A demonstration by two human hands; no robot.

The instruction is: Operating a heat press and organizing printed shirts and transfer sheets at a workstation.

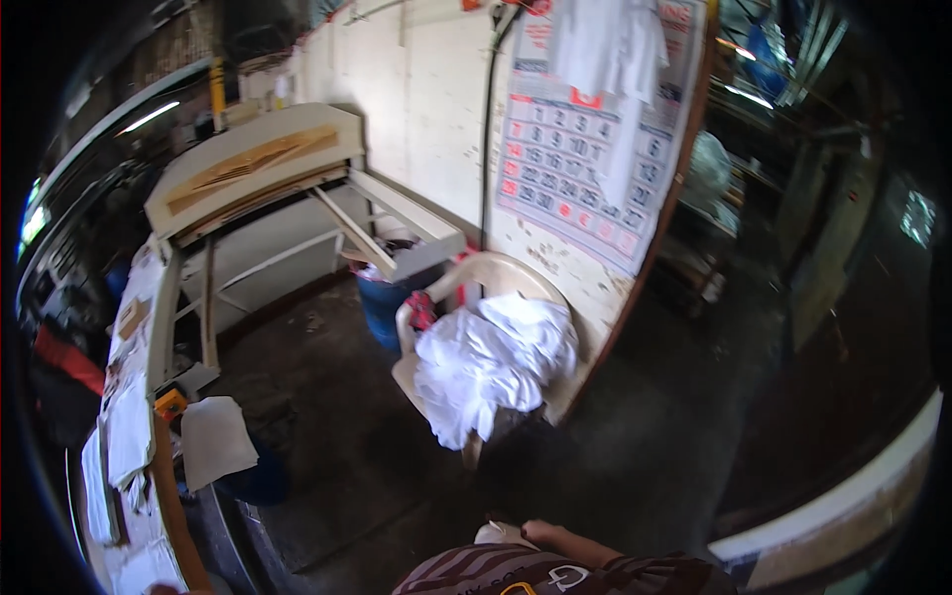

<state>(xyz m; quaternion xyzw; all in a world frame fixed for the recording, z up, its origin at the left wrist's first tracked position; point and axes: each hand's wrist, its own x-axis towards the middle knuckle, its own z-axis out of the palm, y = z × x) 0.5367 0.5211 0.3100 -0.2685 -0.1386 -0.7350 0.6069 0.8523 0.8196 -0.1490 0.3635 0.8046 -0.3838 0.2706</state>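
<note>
My right hand (pixel 538 532) is low at the centre, beside my striped dark shirt, its fingers curled onto a pale object (pixel 496 534) that is mostly hidden. My left hand (pixel 174 589) barely shows at the lower left edge, by a long worktable (pixel 164 496) with white sheets (pixel 129 436) on it; its fingers are hidden. Ahead, a cream plastic chair (pixel 506 268) holds a heap of white cloth (pixel 496 367).
Behind the chair are a blue drum (pixel 382 317) and a wall with a calendar (pixel 565 178) and hanging white cloths. A cream machine frame (pixel 253 159) stands at the back left. A square pale board (pixel 218 436) juts beside the table. A dim passage with shelving lies right.
</note>
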